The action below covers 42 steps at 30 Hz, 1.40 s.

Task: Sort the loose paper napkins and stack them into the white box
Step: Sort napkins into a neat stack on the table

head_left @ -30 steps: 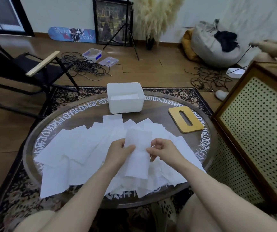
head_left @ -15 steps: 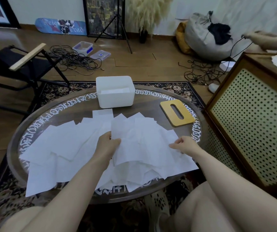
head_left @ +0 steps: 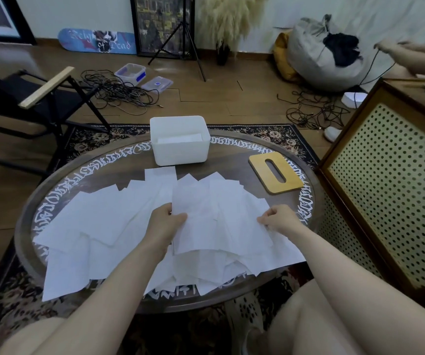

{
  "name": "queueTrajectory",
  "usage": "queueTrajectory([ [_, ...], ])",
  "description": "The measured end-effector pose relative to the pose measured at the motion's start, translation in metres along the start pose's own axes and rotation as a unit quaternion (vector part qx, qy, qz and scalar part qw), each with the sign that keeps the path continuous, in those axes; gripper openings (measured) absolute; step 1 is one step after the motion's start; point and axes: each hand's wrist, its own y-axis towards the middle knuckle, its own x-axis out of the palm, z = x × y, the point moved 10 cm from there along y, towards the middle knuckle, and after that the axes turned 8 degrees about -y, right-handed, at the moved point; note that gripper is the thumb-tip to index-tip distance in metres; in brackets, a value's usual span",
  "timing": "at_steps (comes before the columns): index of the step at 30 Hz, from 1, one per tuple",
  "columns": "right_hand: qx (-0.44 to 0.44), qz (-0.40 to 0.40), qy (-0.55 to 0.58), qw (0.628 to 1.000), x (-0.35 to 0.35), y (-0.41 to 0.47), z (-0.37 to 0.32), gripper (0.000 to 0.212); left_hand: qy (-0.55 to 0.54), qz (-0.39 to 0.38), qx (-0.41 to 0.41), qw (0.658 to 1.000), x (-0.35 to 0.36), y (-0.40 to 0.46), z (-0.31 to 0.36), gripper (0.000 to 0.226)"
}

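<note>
Nearest the viewer, two bare forearms reach over the near rim of a round table edged with white lettering. The left hand pinches the left edge of one paper napkin, thumb on top and the other fingers curled beneath the sheet. The right hand pinches the right side of the paper, fingertips curled together on its edge; whether it grips the same sheet or one under it cannot be told. The held napkin is raised slightly above the rest and spans the gap between the hands.

Beneath and around it, loose napkins lie overlapping across the near half of the table, several hanging over the near rim.

Beyond the spread, at the far rim, stands the white box, open-topped, with flat white sheets visible inside. To its right, apart from the napkins, a wooden lid with an oblong slot lies flat on the table.

Right of the table stands a perforated cabinet. A folding chair stands far left. On the floor beyond lie tangled cables, a tripod, and a grey beanbag. Another person's hand holds a cord at the far right.
</note>
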Motion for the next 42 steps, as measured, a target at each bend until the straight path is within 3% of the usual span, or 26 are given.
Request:
queueTrajectory([
  [3,-0.033,0.005,0.043,0.999,-0.004,-0.006,-0.010,0.021,0.004,0.001,-0.003,1.000,-0.003,0.001,-0.002,0.017],
  [10,-0.063,-0.073,0.199,0.975,0.004,-0.022,-0.036,0.011,-0.005,0.007,-0.005,1.000,-0.012,0.001,-0.002,0.017],
  [13,-0.078,-0.147,0.293,0.941,0.017,-0.032,-0.054,0.011,-0.018,0.015,-0.016,1.000,-0.013,0.001,-0.006,0.020],
  [17,-0.100,-0.244,0.440,0.859,0.036,-0.047,-0.084,0.011,-0.030,0.020,-0.038,0.999,-0.011,0.002,-0.011,0.023],
  [19,-0.107,-0.262,0.460,0.841,0.044,-0.051,-0.092,0.024,-0.046,0.012,-0.054,0.997,-0.006,0.002,-0.015,0.027],
  [26,-0.088,-0.222,0.329,0.914,0.061,-0.049,-0.084,0.010,-0.121,-0.025,-0.062,0.990,0.007,-0.002,-0.013,0.022],
  [32,-0.090,-0.214,0.278,0.932,0.061,-0.049,-0.081,0.012,-0.137,-0.041,-0.054,0.988,0.009,-0.002,-0.011,0.018],
  [36,-0.097,-0.153,0.226,0.957,0.048,-0.047,-0.077,0.025,-0.072,-0.066,-0.010,0.995,0.011,-0.003,0.001,0.021],
  [39,-0.165,-0.077,0.204,0.962,0.030,-0.045,-0.085,0.042,0.014,-0.101,0.026,0.994,0.011,-0.005,0.012,0.026],
  [42,-0.228,-0.076,0.187,0.953,0.028,-0.049,-0.096,0.051,0.078,-0.155,0.029,0.984,0.016,-0.007,0.014,0.028],
])
